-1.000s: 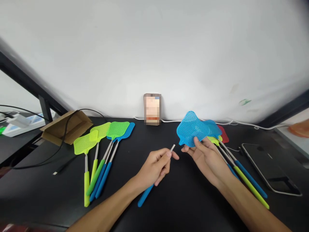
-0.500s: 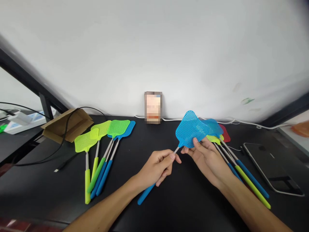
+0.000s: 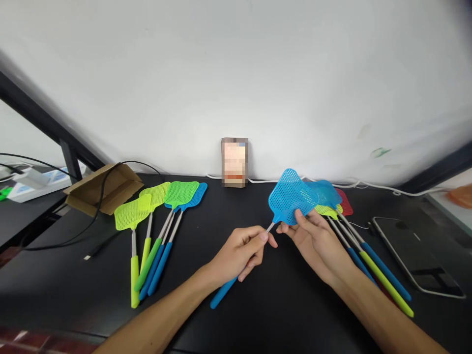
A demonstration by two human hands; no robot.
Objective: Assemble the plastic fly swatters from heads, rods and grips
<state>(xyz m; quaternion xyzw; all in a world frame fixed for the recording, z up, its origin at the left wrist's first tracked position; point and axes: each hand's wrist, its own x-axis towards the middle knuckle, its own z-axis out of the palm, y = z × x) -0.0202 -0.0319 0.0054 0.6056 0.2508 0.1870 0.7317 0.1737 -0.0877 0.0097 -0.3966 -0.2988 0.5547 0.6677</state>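
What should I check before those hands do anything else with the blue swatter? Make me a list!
1. Left hand grips the metal rod: ok, pinched near its top.
2. Right hand holds the blue swatter head: ok, thumb against the mesh.
3. Rod lines up with the head's neck: ok, they meet.
4. Rod pushed in fully: cannot tell.
5. Cardboard box away from both hands: ok, over to the left.

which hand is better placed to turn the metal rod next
Probably the left hand: it grips the metal rod just below the blue swatter head, while the right hand is busy holding that head near its lower edge.
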